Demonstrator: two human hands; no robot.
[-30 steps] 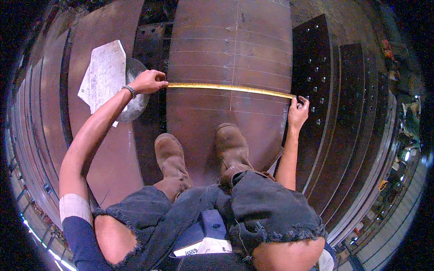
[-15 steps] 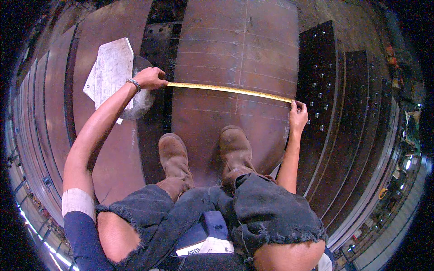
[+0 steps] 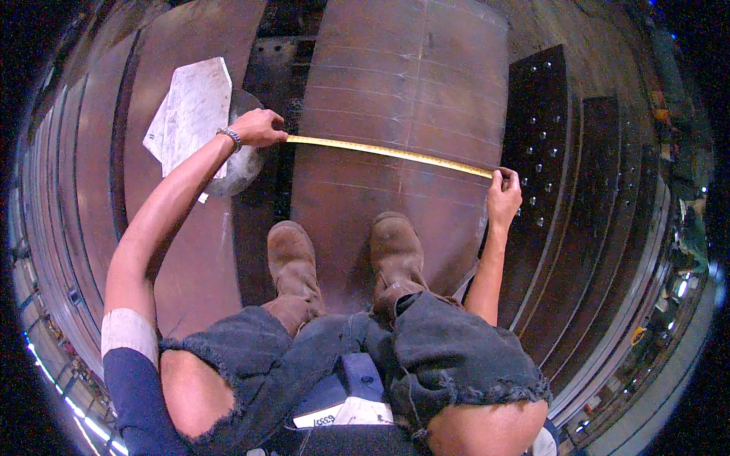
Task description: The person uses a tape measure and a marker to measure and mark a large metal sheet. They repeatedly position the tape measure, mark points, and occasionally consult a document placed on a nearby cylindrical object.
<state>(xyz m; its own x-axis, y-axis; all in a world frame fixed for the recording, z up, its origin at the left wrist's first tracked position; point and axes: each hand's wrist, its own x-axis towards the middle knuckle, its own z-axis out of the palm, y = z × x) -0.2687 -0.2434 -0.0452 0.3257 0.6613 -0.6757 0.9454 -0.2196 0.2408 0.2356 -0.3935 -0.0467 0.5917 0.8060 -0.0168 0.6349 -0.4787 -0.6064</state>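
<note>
A yellow tape measure (image 3: 388, 153) is stretched across the rust-brown steel plate (image 3: 449, 91) in front of my boots. My left hand (image 3: 260, 128) has its fingers closed round the tape's left end, past the plate's left edge; the tape case, if it is there, is hidden by the hand. At the plate's right edge my right hand (image 3: 504, 199) pinches the other end between thumb and fingers. Thin pale marking lines run across the plate, crossed by one long line. Beside my left hand lie pale angular flat pieces (image 3: 199, 99) over a round grey metal object (image 3: 245, 169).
My boots (image 3: 293, 251) rest on the marked plate. To the right stand dark steel plates with bolt holes (image 3: 538, 137). A dark gap (image 3: 266, 175) separates the marked plate from another brown plate (image 3: 201, 251) at left. Further plates lie in rows on both sides.
The view has shifted slightly. Both hands still hold the tape stretched across the plate, in nearly the same place.
</note>
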